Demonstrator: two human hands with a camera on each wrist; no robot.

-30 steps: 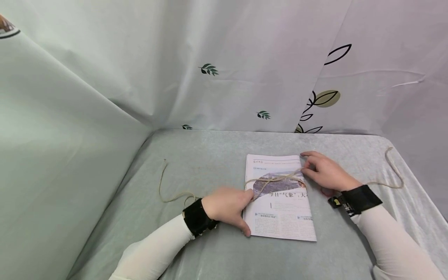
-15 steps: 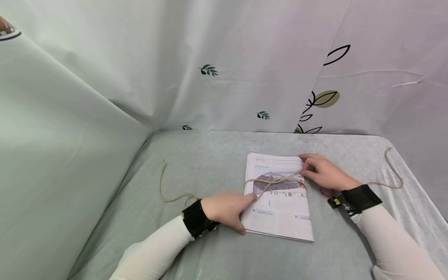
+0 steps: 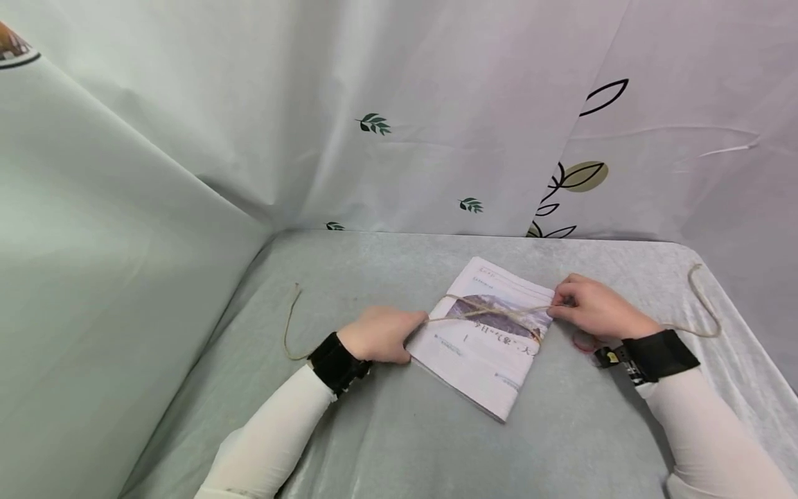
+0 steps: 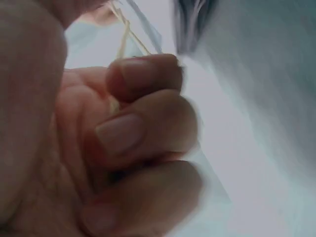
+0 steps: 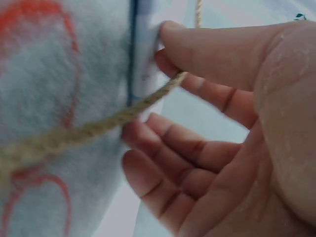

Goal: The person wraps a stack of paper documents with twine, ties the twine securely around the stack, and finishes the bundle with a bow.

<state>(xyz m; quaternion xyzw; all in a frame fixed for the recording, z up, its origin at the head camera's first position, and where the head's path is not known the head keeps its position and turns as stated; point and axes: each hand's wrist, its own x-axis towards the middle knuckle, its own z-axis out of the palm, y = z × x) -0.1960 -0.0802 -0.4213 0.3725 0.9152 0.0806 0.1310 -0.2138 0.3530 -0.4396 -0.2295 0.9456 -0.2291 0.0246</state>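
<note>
On grey cloth (image 3: 368, 267), newspaper (image 3: 467, 357) newly askew, twine (image 5: 94, 127) taut within both hands (image 3: 383, 334) (image 3: 595, 306), fingers curled.

The newspaper (image 3: 480, 346) is matt paper, the twine (image 5: 103, 124) rough, fibrous; the cloth-covered counter (image 3: 380, 270) looks dull, the curtain (image 3: 430, 83) smooth.

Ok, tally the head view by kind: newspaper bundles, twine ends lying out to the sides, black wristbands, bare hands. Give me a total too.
Newspaper bundle: 1
Twine ends lying out: 2 (left twine end, right twine end)
Black wristbands: 2 (left wristband, right wristband)
Bare hands: 2 (left hand, right hand)
Total: 7
</note>
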